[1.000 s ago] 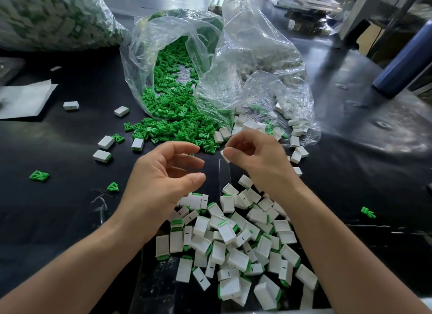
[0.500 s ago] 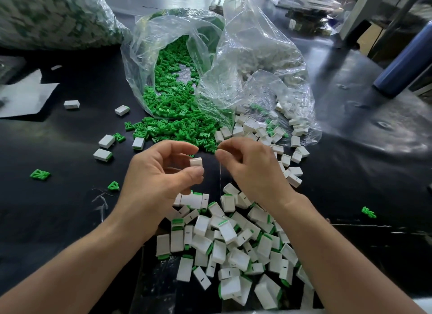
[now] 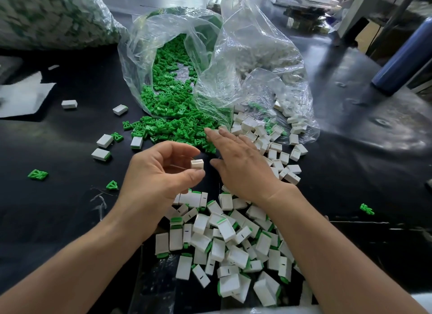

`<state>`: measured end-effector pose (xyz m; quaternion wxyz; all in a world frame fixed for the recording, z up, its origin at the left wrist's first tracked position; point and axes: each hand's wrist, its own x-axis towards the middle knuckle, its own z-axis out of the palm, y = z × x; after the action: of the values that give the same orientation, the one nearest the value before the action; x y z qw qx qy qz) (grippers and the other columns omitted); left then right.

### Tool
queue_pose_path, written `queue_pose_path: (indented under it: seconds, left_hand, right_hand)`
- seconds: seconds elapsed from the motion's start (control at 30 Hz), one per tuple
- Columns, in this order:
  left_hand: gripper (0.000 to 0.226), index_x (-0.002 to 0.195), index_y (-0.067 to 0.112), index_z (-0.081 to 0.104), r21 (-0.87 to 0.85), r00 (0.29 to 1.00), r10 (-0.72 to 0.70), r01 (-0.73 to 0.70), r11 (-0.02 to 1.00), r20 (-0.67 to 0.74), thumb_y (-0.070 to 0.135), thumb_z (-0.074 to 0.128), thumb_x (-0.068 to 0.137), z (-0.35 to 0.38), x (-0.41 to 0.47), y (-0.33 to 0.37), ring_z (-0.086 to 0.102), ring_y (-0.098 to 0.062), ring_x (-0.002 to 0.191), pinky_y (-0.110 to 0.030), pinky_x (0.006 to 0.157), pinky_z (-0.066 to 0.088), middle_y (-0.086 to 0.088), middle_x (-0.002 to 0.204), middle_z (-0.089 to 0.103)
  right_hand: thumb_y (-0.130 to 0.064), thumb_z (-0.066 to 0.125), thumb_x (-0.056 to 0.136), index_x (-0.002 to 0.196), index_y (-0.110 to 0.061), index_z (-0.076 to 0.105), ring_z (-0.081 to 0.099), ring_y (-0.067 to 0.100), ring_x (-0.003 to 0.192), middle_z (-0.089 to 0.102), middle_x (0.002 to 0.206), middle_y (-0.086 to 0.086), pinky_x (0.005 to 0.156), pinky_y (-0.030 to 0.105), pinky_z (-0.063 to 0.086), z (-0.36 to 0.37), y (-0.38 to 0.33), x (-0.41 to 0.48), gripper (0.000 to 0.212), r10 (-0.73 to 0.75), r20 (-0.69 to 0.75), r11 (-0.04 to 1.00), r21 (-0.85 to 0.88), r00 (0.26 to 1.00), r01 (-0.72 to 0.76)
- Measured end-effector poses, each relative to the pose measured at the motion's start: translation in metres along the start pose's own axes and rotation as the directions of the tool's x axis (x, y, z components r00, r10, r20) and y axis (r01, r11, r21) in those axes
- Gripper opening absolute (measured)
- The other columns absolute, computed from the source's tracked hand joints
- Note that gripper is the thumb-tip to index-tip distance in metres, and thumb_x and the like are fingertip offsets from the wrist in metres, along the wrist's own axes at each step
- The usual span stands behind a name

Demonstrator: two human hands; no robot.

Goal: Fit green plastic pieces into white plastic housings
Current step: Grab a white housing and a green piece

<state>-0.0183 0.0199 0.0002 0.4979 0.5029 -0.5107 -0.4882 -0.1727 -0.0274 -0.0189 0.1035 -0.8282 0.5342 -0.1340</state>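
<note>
housing in hand, green piece not yet picked
left hand pinches a white housing between thumb and forefinger, no green showing in it. right hand is just beside it, fingers straight and holding nothing, tips at the near edge of the green pile, beyond the housing. a heap of fitted units lies between the forearms - many loose housings wait at right - so plenty is left, i judge.

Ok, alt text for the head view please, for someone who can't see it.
The left hand pinches a white housing while the open right hand reaches toward green pieces spilling from a clear bag on a black table.
</note>
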Motion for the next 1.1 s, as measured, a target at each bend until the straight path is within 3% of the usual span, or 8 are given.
queue_pose_path:
  seconds: [0.13,0.23,0.37,0.47,0.67,0.87,0.97,1.1]
  left_hand:
    - [0.034,0.069,0.032,0.072,0.014,1.0,-0.011,0.012,1.0,-0.011,-0.001,0.076,0.065,0.0,0.001,-0.001,0.059,-0.002,0.053,-0.014,0.048,0.047,0.008,0.065,0.067]
    - [0.031,0.07,0.028,0.071,0.012,1.0,-0.021,0.021,1.0,-0.011,-0.002,0.076,0.065,0.0,0.0,0.0,0.06,-0.004,0.054,-0.015,0.049,0.048,0.006,0.066,0.068]
    - [0.029,0.075,0.023,0.069,0.006,1.0,-0.02,0.02,1.0,-0.016,-0.004,0.076,0.064,0.001,0.0,0.001,0.06,-0.003,0.055,-0.013,0.05,0.048,0.007,0.065,0.068]
    - [0.028,0.074,0.02,0.068,0.015,1.0,-0.009,0.009,1.0,-0.01,-0.005,0.074,0.066,0.001,0.0,0.002,0.06,-0.002,0.055,-0.012,0.05,0.048,0.007,0.063,0.068]
    - [0.027,0.069,0.018,0.067,-0.003,1.0,-0.007,0.007,1.0,0.005,-0.008,0.072,0.068,0.003,-0.001,0.004,0.057,0.0,0.05,-0.012,0.049,0.046,0.006,0.059,0.067]
    - [0.029,0.066,0.021,0.069,0.007,0.999,-0.031,0.031,0.999,0.024,-0.008,0.07,0.07,0.002,-0.002,0.005,0.058,0.001,0.051,-0.011,0.05,0.047,0.006,0.06,0.068]
    - [0.028,0.069,0.02,0.069,0.006,0.998,-0.049,0.049,0.999,0.031,-0.009,0.069,0.072,0.002,-0.001,0.004,0.061,-0.003,0.056,-0.015,0.053,0.051,0.005,0.063,0.069]
    - [0.026,0.072,0.021,0.071,0.013,0.998,-0.047,0.047,0.999,0.034,-0.005,0.07,0.073,0.001,-0.001,0.004,0.063,-0.004,0.06,-0.015,0.054,0.051,0.004,0.067,0.07]
  right_hand:
    - [-0.012,0.055,0.088,0.135,-0.016,0.042,0.047,0.016,0.119,0.062,0.116,0.0,0.11,0.028,0.013,-0.004,0.0,-0.002,0.049,0.016,-0.168,0.999,0.05,0.986,-0.007]
    - [-0.013,0.059,0.086,0.126,-0.014,0.052,0.053,0.019,0.105,0.067,0.1,0.0,0.107,0.03,0.023,-0.006,0.001,-0.003,0.04,0.033,-0.175,0.998,0.054,0.984,-0.023]
    - [-0.018,0.061,0.086,0.112,-0.012,0.065,0.052,0.022,0.105,0.065,0.106,0.005,0.099,0.037,0.034,-0.008,0.002,-0.004,0.027,0.062,-0.189,0.994,0.097,0.98,-0.044]
    - [-0.019,0.056,0.089,0.111,-0.016,0.067,0.049,0.022,0.107,0.063,0.108,0.005,0.096,0.036,0.033,-0.009,-0.001,-0.005,0.024,0.052,-0.174,0.992,0.125,0.983,-0.031]
    - [-0.024,0.046,0.095,0.124,-0.023,0.057,0.039,0.02,0.113,0.051,0.12,0.002,0.096,0.032,0.027,-0.004,-0.003,-0.005,0.031,0.019,0.018,1.0,-0.003,1.0,-0.019]
    - [-0.024,0.049,0.094,0.113,-0.016,0.06,0.043,0.02,0.111,0.053,0.117,0.003,0.094,0.031,0.029,-0.005,-0.003,-0.006,0.023,0.039,0.013,0.999,0.037,0.999,-0.04]
    - [-0.018,0.047,0.094,0.105,-0.011,0.065,0.052,0.019,0.096,0.06,0.104,0.004,0.086,0.03,0.037,-0.01,-0.004,-0.008,0.022,0.051,-0.098,0.988,0.151,0.994,-0.036]
    - [-0.01,0.053,0.091,0.099,-0.016,0.067,0.05,-0.002,0.062,0.055,0.07,-0.015,0.059,0.012,0.04,-0.019,-0.007,-0.014,0.017,0.179,-0.183,0.857,0.511,0.967,-0.062]
